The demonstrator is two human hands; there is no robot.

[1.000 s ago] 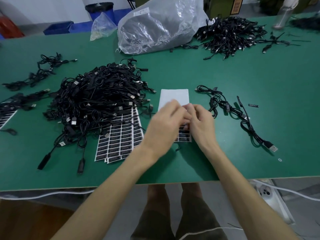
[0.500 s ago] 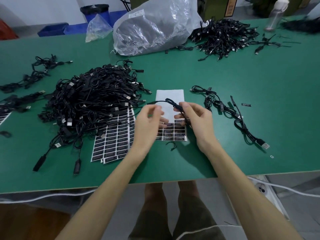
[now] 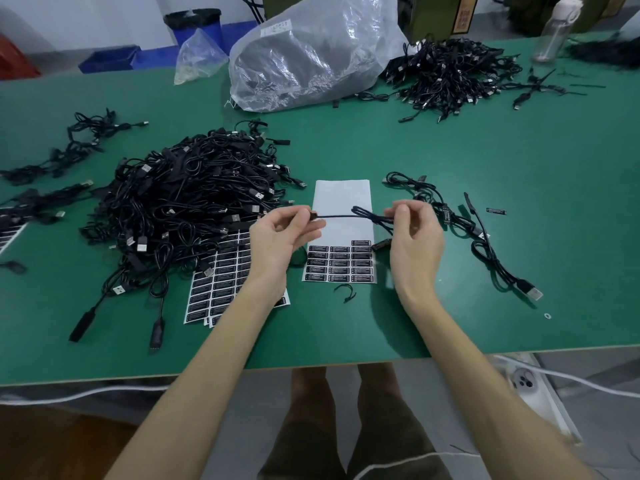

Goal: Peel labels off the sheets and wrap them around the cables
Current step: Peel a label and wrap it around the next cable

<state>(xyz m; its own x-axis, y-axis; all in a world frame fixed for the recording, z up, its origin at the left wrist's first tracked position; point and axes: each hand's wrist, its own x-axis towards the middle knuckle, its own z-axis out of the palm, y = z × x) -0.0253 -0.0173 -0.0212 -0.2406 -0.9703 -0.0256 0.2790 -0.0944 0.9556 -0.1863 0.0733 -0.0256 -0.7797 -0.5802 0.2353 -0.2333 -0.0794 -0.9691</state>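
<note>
My left hand (image 3: 280, 237) pinches one end of a black cable (image 3: 341, 216). My right hand (image 3: 414, 240) grips its looped part, fingers curled. The cable spans straight between both hands above the surface (image 3: 415, 140), over a label sheet (image 3: 341, 195). Black labels fill the sheet's near rows; their print is too small to read. Left: further sheets (image 3: 221, 285), partly under a cable pile (image 3: 187, 202). Beyond: a clear bag (image 3: 311, 53).

From the sheet (image 3: 341, 195), the surface (image 3: 346, 143) lies open at 12 o'clock up to the bag (image 3: 311, 57). The cable pile (image 3: 180, 209) blocks 9 o'clock; loose cables (image 3: 445, 213) cross 3 o'clock. A held cable (image 3: 336, 215) spans above the sheet. At 6 o'clock a tie (image 3: 350, 293) lies on the open near strip.
</note>
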